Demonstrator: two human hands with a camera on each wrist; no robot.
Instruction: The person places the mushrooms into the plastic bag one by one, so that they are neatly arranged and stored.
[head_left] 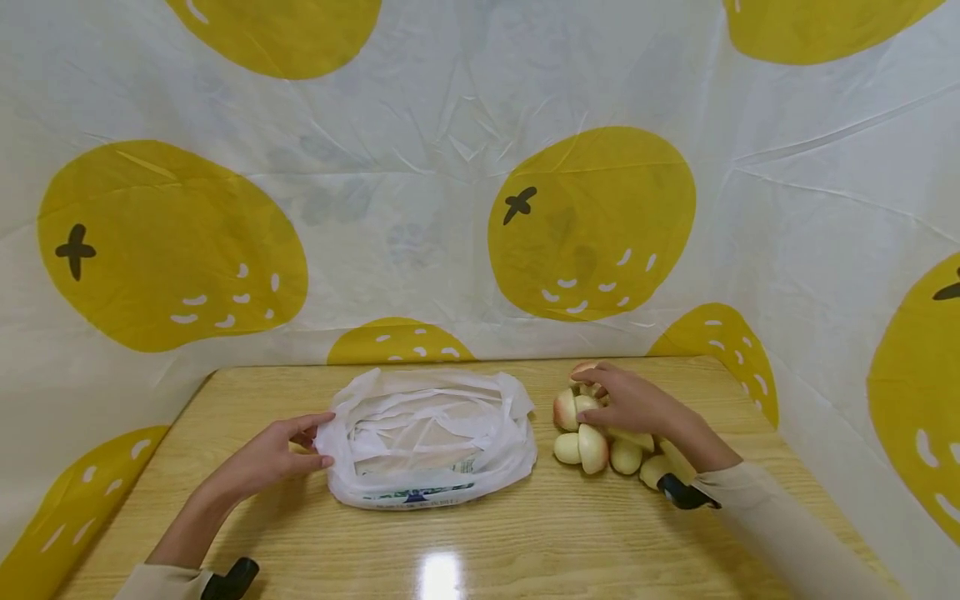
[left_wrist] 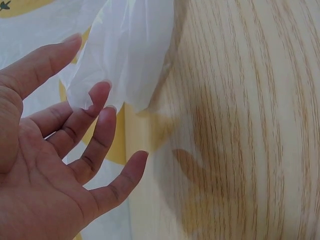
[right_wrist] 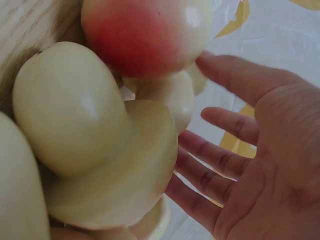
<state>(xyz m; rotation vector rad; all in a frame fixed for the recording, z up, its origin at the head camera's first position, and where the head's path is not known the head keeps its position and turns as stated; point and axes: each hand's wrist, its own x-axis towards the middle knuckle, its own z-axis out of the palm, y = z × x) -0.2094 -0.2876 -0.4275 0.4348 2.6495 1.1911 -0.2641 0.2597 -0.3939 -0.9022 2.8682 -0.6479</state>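
Observation:
A white plastic bag point(head_left: 517, 467) sits spread open on the wooden table, with green and blue print on its near side. At its left edge is my left hand point(head_left: 273, 454), fingers apart; in the left wrist view, fingertips touch the bag's film point(left_wrist: 127, 55) while the thumb stands clear. Right of the bag lies a pile of cream, mushroom-shaped pieces point(head_left: 592, 450), some with reddish caps. My right hand point(head_left: 630, 404) reaches over the pile's far side. In the right wrist view, its spread fingers and thumb surround a red-tinged mushroom cap point(right_wrist: 145, 35) and a pale mushroom point(right_wrist: 75, 105) loosely, without gripping.
The wooden table point(head_left: 360, 550) runs back to a white cloth point(head_left: 420, 250) printed with yellow fruit, which also hangs at both sides. Dark wrist camera mounts point(head_left: 682, 492) sit at the cuffs; the right one is close to the pile's near edge.

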